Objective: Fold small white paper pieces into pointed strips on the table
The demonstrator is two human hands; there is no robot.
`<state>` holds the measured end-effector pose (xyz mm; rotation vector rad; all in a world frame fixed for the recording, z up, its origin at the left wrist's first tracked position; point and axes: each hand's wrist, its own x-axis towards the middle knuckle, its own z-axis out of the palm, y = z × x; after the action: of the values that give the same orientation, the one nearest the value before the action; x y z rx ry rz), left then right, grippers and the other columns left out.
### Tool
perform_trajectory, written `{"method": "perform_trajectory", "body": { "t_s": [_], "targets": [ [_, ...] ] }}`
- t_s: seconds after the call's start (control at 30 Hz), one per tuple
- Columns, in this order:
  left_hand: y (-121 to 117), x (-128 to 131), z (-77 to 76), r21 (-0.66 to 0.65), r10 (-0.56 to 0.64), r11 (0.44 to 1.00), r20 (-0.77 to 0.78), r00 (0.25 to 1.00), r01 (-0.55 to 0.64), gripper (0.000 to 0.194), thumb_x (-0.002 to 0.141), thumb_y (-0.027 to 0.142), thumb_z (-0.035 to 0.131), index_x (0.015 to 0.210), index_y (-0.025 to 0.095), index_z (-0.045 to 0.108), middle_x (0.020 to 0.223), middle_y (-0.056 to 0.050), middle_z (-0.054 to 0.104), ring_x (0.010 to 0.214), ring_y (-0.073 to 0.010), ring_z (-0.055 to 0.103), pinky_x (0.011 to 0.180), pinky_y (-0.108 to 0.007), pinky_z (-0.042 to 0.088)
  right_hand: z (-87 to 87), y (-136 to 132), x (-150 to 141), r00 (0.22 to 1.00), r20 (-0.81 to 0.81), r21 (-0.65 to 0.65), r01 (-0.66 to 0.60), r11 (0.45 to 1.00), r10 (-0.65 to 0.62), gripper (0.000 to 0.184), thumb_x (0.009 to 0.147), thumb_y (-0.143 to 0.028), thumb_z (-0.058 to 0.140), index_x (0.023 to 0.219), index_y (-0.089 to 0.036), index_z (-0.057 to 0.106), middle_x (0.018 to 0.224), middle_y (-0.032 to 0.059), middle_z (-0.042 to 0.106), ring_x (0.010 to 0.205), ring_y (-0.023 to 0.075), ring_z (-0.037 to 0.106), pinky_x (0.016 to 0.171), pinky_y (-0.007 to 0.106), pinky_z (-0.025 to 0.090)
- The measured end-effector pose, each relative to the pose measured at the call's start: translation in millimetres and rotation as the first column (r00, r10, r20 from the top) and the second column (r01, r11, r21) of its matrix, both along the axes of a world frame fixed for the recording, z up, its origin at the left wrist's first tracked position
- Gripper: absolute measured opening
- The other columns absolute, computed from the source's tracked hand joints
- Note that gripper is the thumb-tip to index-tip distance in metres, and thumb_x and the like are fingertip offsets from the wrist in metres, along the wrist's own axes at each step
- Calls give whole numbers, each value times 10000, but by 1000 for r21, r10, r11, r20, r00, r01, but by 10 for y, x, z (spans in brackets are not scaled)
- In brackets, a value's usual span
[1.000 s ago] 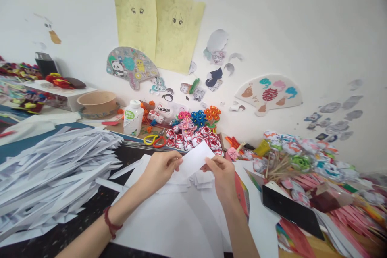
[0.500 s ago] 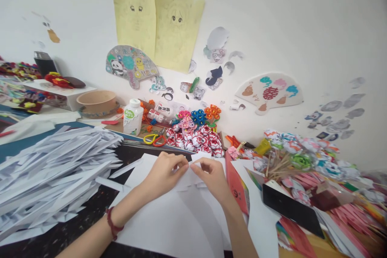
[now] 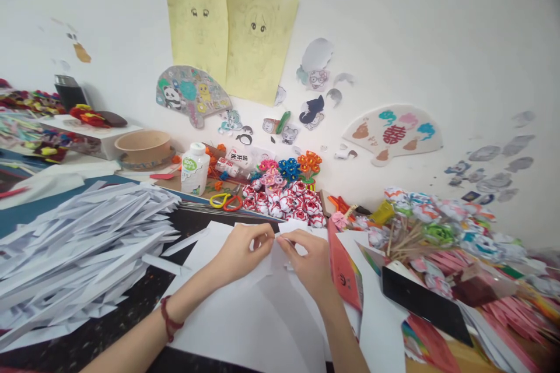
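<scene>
While the left hand (image 3: 245,249) pinches white paper (image 3: 275,243), the right hand (image 3: 310,256) pinches it close beside.

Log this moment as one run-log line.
left hand: fingertips pinched | right hand: fingertips pinched, close to left's | pinched piece: too hidden to tell | under hands: large white paper | person's left: white strips

The white bottle (image 3: 195,173) bears "100%" in white on its green label (image 3: 189,165); the smaller characters below it are too blurred to read. The white wrapper (image 3: 240,157) behind the flowers shows dark Chinese characters ending in "开水", the first one unclear. Red characters on the clear bottle (image 3: 227,166) beside it cannot be made out. The right-hand fan (image 3: 371,129) on the wall carries a red "囍" sign (image 3: 394,134).
</scene>
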<state>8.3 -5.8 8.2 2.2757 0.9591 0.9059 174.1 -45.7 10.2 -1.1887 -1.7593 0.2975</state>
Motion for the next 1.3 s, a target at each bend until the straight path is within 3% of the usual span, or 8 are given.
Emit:
{"method": "perform_trajectory", "body": {
  "t_s": [0.3,0.6,0.7,0.77,0.9,1.03,1.2,1.3],
  "targets": [
    [89,-60,9,33,70,997,-76,995,-67,141,784,181,446,693,183,553,598,27,592,567,-111,529,590,-198,363,-22,24,231,991,-33,115,132,985,-129,116,806,-230,595,739,-192,681,697,27,669,638,167,596,609,270,441],
    [176,-157,-4,193,277,950,-165,947,-244,144,772,172,463,664,192,555,574,25,606,569,-129,551,631,-227,351,-23,-11,177,978,-63,155,205,966,-198,159,797,-238,597,666,-170,656,581,4,585,528,135,492,536,258,374],
    [202,-201,5,216,384,911,-128,915,-352,141,777,166,463,657,187,534,549,24,586,543,-136,532,618,-242,341,-15,-15,221,951,-174,153,282,947,-255,176,785,-261,610,639,-164,627,559,-8,541,520,129,459,530,255,362],
    [199,-201,21,149,342,930,-29,939,-335,147,818,197,447,712,188,548,611,16,616,575,-135,547,607,-231,350,-9,-14,242,930,-253,113,303,946,-268,183,781,-283,611,643,-163,618,567,-7,538,533,133,462,533,253,369],
    [126,-110,36,-7,133,991,175,976,-133,222,881,330,428,859,191,601,827,-8,665,736,-140,579,616,-204,381,-1,1,217,938,-294,-44,180,983,-185,195,790,-316,594,663,-169,618,618,8,581,582,151,508,553,252,398],
    [68,-43,6,-138,29,990,186,982,-3,225,864,331,467,821,184,631,802,1,669,732,-136,576,590,-191,378,1,42,200,940,-326,-191,45,980,-106,173,788,-326,584,731,-171,635,648,7,600,570,142,518,515,235,396],
    [72,-82,-12,-33,40,999,54,998,-38,202,842,299,505,761,190,655,694,17,663,633,-126,546,626,-220,357,0,63,172,973,-200,-336,-177,925,113,162,788,-248,542,713,-167,660,722,24,643,673,160,576,593,238,446],
    [57,-83,-9,25,17,1000,-45,999,-16,202,843,286,507,756,205,670,651,19,661,599,-125,546,669,-242,348,-23,61,120,972,-161,-372,-219,902,170,174,795,-227,512,718,-166,655,682,18,623,638,152,560,575,236,444]
  ]
}}
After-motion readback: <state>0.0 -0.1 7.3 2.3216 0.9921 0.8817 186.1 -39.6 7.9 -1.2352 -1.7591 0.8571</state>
